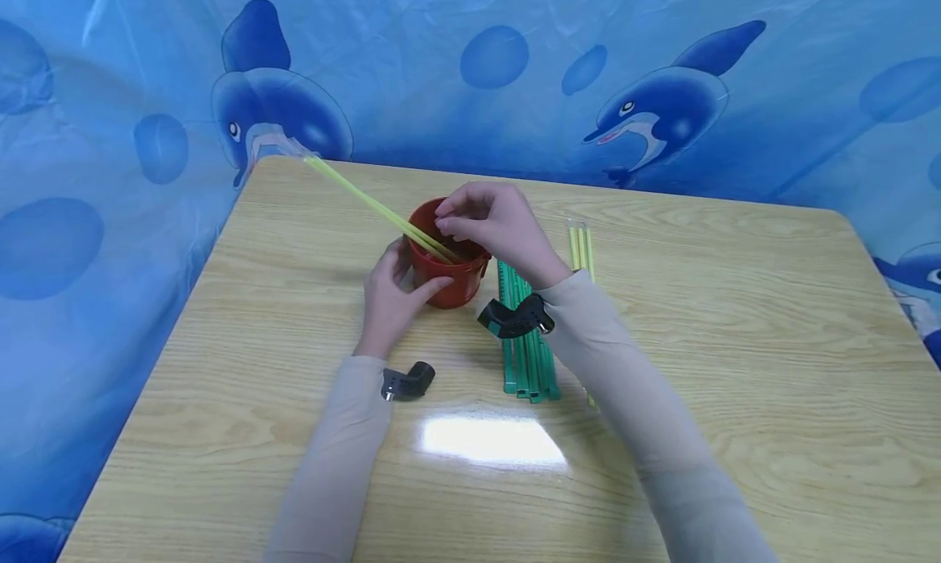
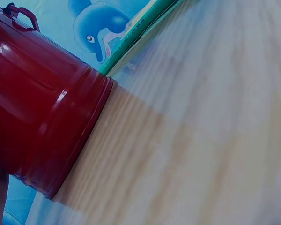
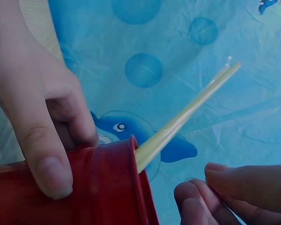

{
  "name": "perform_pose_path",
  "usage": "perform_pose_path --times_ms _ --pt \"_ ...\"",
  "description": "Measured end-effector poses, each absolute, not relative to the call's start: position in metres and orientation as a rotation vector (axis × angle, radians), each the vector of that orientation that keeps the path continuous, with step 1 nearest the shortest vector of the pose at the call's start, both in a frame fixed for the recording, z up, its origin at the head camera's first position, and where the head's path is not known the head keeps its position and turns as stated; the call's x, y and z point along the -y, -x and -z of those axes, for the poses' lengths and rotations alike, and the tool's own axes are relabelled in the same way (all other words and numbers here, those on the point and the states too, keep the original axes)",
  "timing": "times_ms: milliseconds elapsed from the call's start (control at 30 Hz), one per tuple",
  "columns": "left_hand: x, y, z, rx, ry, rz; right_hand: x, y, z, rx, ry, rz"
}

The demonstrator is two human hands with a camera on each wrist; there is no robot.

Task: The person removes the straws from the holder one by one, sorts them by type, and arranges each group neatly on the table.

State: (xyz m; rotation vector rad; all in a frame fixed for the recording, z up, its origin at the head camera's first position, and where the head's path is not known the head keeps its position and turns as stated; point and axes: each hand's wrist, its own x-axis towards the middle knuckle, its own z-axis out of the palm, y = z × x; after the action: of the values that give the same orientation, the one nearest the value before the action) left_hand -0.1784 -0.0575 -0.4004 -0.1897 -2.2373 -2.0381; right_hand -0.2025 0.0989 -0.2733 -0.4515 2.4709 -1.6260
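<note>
Pot, red plastic (image 1: 450, 267) | my left hand (image 1: 393, 295) wraps its 9 o'clock wall, steadying | my right hand (image 1: 494, 224) hovers above rim, fingers loosely curled, holding nothing | yellow straws (image 1: 375, 207) lean toward 10 o'clock.

2 beige long sleeves (image 1: 647, 399), a black wrist camera (image 1: 515, 318) on each.

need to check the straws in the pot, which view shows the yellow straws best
The head view: the yellow straws show at full length, leaning out of the red pot to the left. The right wrist view shows only their upper part past the rim. The left wrist view shows none.
</note>
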Motion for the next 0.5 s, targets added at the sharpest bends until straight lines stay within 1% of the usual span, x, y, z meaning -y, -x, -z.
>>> perform_pose_path --times_ms 233,500 --pt "0.056 0.177 0.402 2.229 0.195 2.053 -0.087 0.214 0.28 -2.526 0.53 1.467" --pt "0.053 0.177 0.4 2.221 0.207 2.045 -0.084 0.215 0.288 -2.641 0.576 1.307"
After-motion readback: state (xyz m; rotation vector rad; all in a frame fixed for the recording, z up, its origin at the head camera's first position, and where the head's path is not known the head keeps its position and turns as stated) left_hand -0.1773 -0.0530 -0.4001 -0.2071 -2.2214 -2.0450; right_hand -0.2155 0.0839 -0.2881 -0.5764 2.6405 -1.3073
